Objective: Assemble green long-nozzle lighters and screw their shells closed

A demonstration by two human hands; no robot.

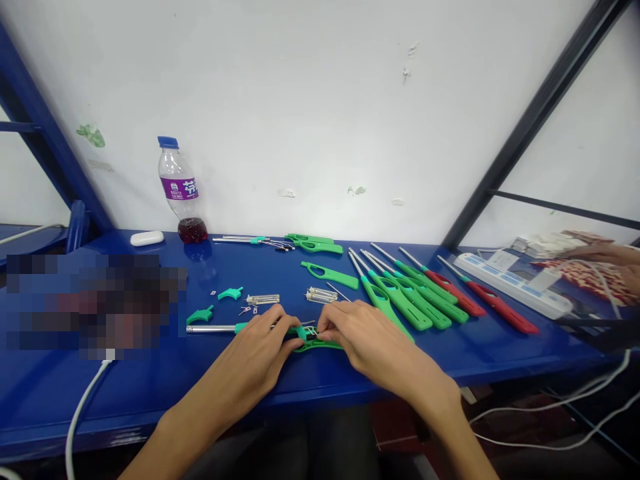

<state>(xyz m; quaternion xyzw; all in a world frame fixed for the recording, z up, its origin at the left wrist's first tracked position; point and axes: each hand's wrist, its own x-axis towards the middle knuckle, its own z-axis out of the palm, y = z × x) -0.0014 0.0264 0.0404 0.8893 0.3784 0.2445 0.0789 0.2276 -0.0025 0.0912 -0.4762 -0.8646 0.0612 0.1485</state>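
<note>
A long-nosed gas lighter (213,329) lies at the desk's front with its green handle half open and its metal tube pointing left. My left hand (267,337) is closed on it, thumb and fingers pinching around the teal trigger (301,332). My right hand (357,330) is closed too, its fingertips pinched at the small parts inside the handle; what they grip is hidden. Just behind the hands lie clear fuel tanks (323,295), another clear tank (263,299), a thin metal rod (339,291), loose teal triggers (231,293) and tiny pale clips (245,311).
Green handle shells (330,275) and tubes with wires (245,239) lie farther back. Several assembled green lighters (407,303) and red ones (500,307) sit right, beside a power strip (515,283). A bottle (183,193) stands back left. Another person's hand (613,257) shows far right.
</note>
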